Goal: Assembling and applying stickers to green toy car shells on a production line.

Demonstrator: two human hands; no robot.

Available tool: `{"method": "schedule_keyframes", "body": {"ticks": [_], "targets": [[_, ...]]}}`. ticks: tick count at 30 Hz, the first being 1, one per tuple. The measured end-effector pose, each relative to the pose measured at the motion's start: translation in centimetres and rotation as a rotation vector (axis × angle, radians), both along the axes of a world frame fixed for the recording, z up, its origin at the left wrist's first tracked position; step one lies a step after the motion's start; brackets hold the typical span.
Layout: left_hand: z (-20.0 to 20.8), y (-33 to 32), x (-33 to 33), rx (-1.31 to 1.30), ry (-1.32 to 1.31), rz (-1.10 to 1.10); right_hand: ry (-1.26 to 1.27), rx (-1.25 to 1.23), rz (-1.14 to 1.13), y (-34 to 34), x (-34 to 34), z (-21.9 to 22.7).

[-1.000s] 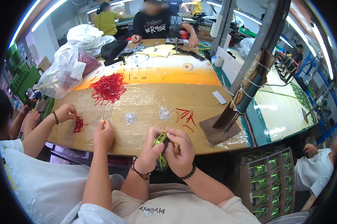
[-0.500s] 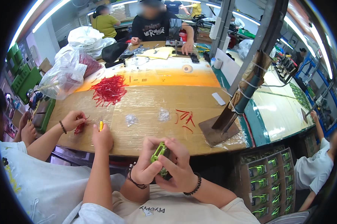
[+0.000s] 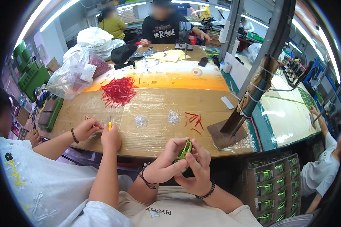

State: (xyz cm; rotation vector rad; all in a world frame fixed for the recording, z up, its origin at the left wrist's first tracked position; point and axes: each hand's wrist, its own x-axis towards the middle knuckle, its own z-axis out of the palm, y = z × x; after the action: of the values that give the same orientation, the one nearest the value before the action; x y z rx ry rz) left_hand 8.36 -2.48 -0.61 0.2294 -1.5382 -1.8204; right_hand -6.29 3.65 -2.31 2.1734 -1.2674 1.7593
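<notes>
A small bright green plastic part, frame-like with an opening in it, is held between my two hands over the near edge of the table. My left hand has its fingers closed round one side. My right hand pinches the other side with thumb and fingers. The part stands tilted, and my fingers hide much of its lower end. Nearest on the tabletop lie two small heaps of clear bits, a left heap and a right heap, and several loose red strips.
A steel post's base plate stands right of the strips. Beside me, a divided carton holds several green parts. At left, a co-worker's hand grips a yellow-handled cutter. Farther back are a red strip pile and plastic bags.
The whole view has shifted, so the table sits farther right. The green part has turned slightly in my fingers, still held by both hands. The person opposite has moved a hand outward.
</notes>
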Motion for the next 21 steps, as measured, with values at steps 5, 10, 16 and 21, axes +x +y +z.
{"method": "schedule_keyframes", "body": {"ticks": [5,10,16,21], "targets": [[0.4,-0.9,0.6,-0.120,-0.022,-0.125,-0.258,0.169,0.316,0.1,-1.9,0.0],[-0.3,-0.7,0.2,-0.096,0.050,-0.190,-0.294,0.181,0.381,0.9,-2.5,-0.3],[-1.4,-0.4,-0.5,-0.058,0.176,-0.285,-0.261,0.075,0.354,1.9,-2.2,0.4],[-1.2,0.0,-0.8,0.006,0.206,-0.358,-0.248,0.069,0.247,3.5,-2.2,0.7]]}}
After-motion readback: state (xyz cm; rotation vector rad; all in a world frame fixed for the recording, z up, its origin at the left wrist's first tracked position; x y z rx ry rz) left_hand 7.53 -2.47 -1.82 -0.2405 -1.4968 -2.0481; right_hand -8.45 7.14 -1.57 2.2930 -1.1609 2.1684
